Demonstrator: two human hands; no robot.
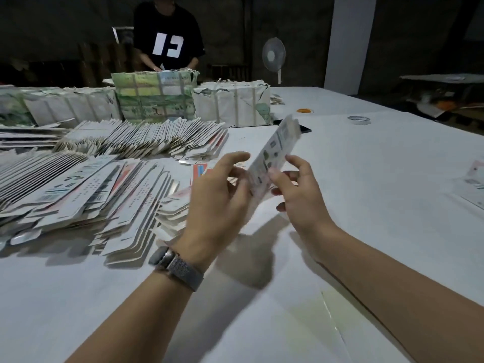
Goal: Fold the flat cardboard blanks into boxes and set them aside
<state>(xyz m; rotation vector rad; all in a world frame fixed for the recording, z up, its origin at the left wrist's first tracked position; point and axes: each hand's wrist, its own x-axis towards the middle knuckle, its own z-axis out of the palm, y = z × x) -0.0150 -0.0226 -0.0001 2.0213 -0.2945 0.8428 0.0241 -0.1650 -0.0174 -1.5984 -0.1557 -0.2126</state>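
Both hands (220,195) (301,195) hold printed blank (272,155); txt unreadable.

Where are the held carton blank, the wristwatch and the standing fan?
carton blank (272,150), head view, middle of its printed face.
wristwatch (176,265), head view, mesh band on the left wrist.
standing fan (274,54), head view, round grille.

Across the white table (366,205) I see a person in a black T-shirt (167,35), a standing fan (274,54), two tape rolls (358,120) and a dark phone (305,129).
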